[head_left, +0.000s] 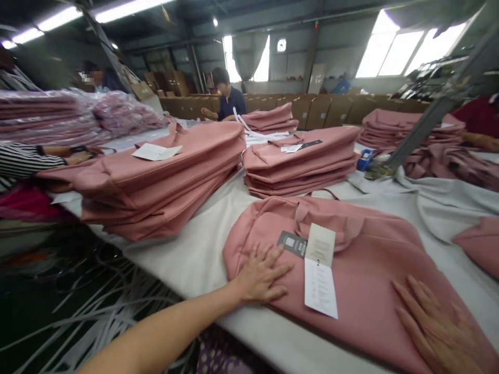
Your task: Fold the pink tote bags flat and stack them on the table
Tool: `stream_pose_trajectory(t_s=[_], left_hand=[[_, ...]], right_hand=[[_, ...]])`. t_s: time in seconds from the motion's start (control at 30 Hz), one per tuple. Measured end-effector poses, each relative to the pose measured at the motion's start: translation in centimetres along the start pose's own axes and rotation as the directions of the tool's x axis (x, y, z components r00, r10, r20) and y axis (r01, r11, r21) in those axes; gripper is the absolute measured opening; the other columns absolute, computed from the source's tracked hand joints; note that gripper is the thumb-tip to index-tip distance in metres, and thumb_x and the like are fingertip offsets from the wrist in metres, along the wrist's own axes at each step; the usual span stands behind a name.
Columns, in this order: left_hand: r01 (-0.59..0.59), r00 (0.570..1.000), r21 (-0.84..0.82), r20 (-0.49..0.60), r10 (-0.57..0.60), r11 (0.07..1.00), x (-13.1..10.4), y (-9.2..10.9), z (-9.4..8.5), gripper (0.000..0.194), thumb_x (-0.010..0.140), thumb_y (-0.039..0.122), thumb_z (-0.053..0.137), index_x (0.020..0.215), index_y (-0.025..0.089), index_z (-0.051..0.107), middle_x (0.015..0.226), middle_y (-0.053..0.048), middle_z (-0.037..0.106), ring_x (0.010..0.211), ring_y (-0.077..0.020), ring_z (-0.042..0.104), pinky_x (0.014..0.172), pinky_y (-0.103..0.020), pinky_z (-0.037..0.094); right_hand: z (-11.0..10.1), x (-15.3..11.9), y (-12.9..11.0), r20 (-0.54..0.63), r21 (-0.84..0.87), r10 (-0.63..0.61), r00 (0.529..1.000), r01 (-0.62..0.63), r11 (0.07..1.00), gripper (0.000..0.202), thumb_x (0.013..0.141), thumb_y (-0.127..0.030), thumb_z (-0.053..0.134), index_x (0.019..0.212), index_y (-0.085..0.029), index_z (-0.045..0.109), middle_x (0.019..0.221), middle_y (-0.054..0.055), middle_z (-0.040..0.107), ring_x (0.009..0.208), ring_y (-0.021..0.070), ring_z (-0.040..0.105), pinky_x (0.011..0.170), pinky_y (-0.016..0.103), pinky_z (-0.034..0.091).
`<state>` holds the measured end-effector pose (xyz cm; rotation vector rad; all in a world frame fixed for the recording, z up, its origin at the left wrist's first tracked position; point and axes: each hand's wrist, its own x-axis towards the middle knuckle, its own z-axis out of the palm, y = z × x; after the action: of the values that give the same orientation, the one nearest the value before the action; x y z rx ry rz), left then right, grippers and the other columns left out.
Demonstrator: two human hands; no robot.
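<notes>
A pink bag (pixel 370 265) lies flat on the cloth-covered table in front of me, its handles folded toward its middle. On top of it rest a dark grey tag (pixel 293 243), a cream tag (pixel 323 241) and a white printed card (pixel 320 288). My left hand (pixel 263 275) presses on the bag's left part with fingers spread, beside the tags. At the bag's right part, my right hand (pixel 436 322) lies flat with its fingers stretched out. Neither hand grips anything.
Stacks of pink bags stand at the left (pixel 163 176) and behind (pixel 300 161). A striped sleeve (pixel 27 161) reaches onto the left stack. Another person (pixel 230 101) works farther back. A slanted metal post (pixel 429 119) rises at right. White strips (pixel 113 317) hang below the table.
</notes>
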<state>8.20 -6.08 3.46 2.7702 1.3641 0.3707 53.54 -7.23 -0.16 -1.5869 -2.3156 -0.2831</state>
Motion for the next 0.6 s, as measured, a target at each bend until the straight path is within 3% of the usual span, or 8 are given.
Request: stream_pose_trajectory(t_s=[0.07, 0.1, 0.2, 0.27, 0.33, 0.4, 0.47, 0.6], left_hand=[[0.001, 0.999, 0.042, -0.032, 0.0, 0.999, 0.0, 0.1, -0.1, 0.058, 0.09, 0.057, 0.044, 0.143, 0.034, 0.037, 0.153, -0.01, 0.029, 0.135, -0.0381, 0.028, 0.106, -0.062, 0.018], [0.002, 0.999, 0.063, -0.046, 0.001, 0.998, 0.0, 0.3, -0.2, 0.055, 0.09, 0.053, 0.045, 0.141, 0.032, 0.04, 0.151, -0.011, 0.033, 0.134, -0.0372, 0.031, 0.106, -0.061, 0.02], [0.024, 0.997, 0.137, -0.071, -0.014, 0.99, -0.2, 0.8, -0.9, 0.051, 0.092, 0.047, 0.045, 0.138, 0.025, 0.046, 0.143, -0.014, 0.044, 0.128, -0.0361, 0.038, 0.105, -0.059, 0.023], [0.131, 0.989, 0.214, -0.1, -0.111, 0.968, -0.5, 0.9, -1.9, 0.05, 0.092, 0.047, 0.045, 0.136, 0.024, 0.048, 0.141, -0.016, 0.045, 0.127, -0.0395, 0.037, 0.104, -0.063, 0.022], [0.328, 0.941, 0.274, -0.175, -0.289, 0.904, -1.1, 0.5, -2.8, 0.051, 0.092, 0.049, 0.045, 0.135, 0.022, 0.048, 0.144, -0.018, 0.039, 0.13, -0.0461, 0.03, 0.101, -0.069, 0.02], [0.504, 0.859, 0.228, -0.236, -0.455, 0.833, -2.0, -0.4, -3.2, 0.058, 0.091, 0.052, 0.045, 0.139, 0.019, 0.043, 0.145, -0.021, 0.033, 0.131, -0.0492, 0.026, 0.098, -0.07, 0.026], [0.596, 0.793, 0.103, -0.232, -0.564, 0.796, -2.6, -1.6, -2.8, 0.07, 0.089, 0.056, 0.047, 0.144, 0.016, 0.033, 0.142, -0.024, 0.033, 0.127, -0.0463, 0.034, 0.095, -0.062, 0.037], [0.744, 0.644, -0.101, -0.157, -0.749, 0.661, -2.5, -2.9, -1.7, 0.091, 0.079, 0.069, 0.052, 0.147, 0.016, 0.024, 0.124, -0.022, 0.047, 0.11, -0.0407, 0.052, 0.086, -0.049, 0.047]], right_hand=[[-1.1, 0.9, -1.1, -0.087, -0.01, 0.166, 0.982, -0.168, 0.986, 0.07, 0.09, -0.05, 0.025, 0.15, -0.015, 0.018, 0.15, 0.015, 0.032, 0.138, 0.035, 0.028, 0.111, 0.062, 0.018], [-1.8, 1.3, -1.5, -0.125, 0.003, 0.307, 0.943, -0.309, 0.951, 0.076, 0.089, -0.055, 0.025, 0.15, -0.011, 0.015, 0.151, 0.018, 0.028, 0.139, 0.0357, 0.025, 0.111, 0.061, 0.017], [-3.5, 2.2, -2.0, -0.04, 0.079, 0.714, 0.699, -0.71, 0.7, 0.094, 0.082, -0.071, 0.033, 0.146, -0.004, 0.018, 0.142, 0.026, 0.037, 0.13, 0.0389, 0.038, 0.104, 0.053, 0.035], [-4.2, 2.5, -1.7, 0.102, 0.041, 0.81, 0.577, -0.816, 0.576, 0.091, 0.08, -0.073, 0.036, 0.141, -0.006, 0.03, 0.132, 0.024, 0.048, 0.121, 0.0373, 0.047, 0.1, 0.048, 0.04], [-4.4, 2.4, -1.4, 0.157, -0.014, 0.848, 0.506, -0.858, 0.514, 0.086, 0.079, -0.075, 0.038, 0.136, -0.011, 0.038, 0.127, 0.021, 0.052, 0.117, 0.0361, 0.05, 0.098, 0.047, 0.041], [-4.4, 2.2, -1.3, 0.164, -0.049, 0.881, 0.444, -0.888, 0.457, 0.089, 0.077, -0.08, 0.036, 0.135, -0.012, 0.04, 0.123, 0.022, 0.053, 0.114, 0.0374, 0.052, 0.094, 0.048, 0.042], [-4.4, 2.1, -1.3, 0.184, -0.075, 0.902, 0.392, -0.909, 0.41, 0.093, 0.075, -0.084, 0.034, 0.133, -0.012, 0.042, 0.118, 0.023, 0.054, 0.11, 0.0397, 0.054, 0.089, 0.05, 0.044], [-4.9, 2.6, -1.5, 0.203, -0.089, 0.888, 0.414, -0.895, 0.437, 0.087, 0.077, -0.082, 0.037, 0.132, -0.015, 0.043, 0.118, 0.02, 0.056, 0.112, 0.0367, 0.053, 0.092, 0.047, 0.042]])
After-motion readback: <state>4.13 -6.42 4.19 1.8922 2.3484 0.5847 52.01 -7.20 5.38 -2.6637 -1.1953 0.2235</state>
